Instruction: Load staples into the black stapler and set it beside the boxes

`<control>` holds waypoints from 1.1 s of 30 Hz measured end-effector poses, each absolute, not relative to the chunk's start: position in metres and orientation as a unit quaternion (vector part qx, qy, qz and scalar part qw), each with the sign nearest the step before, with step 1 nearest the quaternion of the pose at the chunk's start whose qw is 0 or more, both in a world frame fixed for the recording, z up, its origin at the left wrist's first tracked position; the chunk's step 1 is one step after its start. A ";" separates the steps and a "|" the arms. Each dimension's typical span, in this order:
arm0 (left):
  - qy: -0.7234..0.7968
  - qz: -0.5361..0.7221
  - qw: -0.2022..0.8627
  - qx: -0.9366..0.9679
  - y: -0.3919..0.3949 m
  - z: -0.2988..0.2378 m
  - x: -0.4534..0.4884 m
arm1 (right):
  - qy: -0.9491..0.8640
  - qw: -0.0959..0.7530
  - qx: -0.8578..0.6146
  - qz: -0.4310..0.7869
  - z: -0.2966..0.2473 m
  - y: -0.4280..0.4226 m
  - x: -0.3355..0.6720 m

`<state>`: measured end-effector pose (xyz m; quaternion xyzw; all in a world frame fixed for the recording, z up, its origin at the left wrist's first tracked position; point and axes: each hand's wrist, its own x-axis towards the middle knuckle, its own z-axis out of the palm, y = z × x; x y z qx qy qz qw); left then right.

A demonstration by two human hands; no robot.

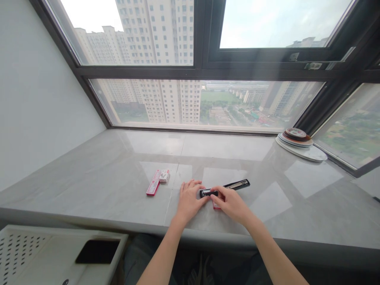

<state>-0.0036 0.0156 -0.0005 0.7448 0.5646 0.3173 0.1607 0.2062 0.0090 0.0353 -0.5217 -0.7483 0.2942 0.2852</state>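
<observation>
A black stapler (pixel 237 184) lies opened out on the grey counter, one metal-lined arm pointing to the right. My left hand (pixel 190 199) rests at its left end, thumb in front and fingers behind, closed around that end. With thumb and fingers pinched, my right hand (pixel 230 202) holds the stapler's near part, just right of my left thumb. Partly hidden under my right hand is a red and pink item (pixel 216 206). Farther left lie a flat red and white box (pixel 153 183) and a small white box (pixel 164 175), touching each other.
The counter (pixel 118 186) runs along a dark-framed window (pixel 184 73). Stacked plates or lids (pixel 299 144) stand at the back right. Below the front edge on the left is a white perforated tray or cart (pixel 59 253) with a black phone-like slab (pixel 97 251) on it.
</observation>
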 end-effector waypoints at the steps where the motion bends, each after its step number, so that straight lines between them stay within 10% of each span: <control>1: 0.564 0.318 0.161 0.745 0.016 -0.001 -0.003 | -0.729 0.304 -0.522 0.321 0.033 0.005 0.211; 9: 0.563 0.307 0.172 0.748 0.019 -0.001 -0.003 | -0.501 0.369 -0.567 0.540 0.023 0.001 0.297; 33: 0.518 0.318 0.154 0.779 0.003 0.022 0.010 | -0.743 0.258 -0.565 0.250 0.045 0.055 0.248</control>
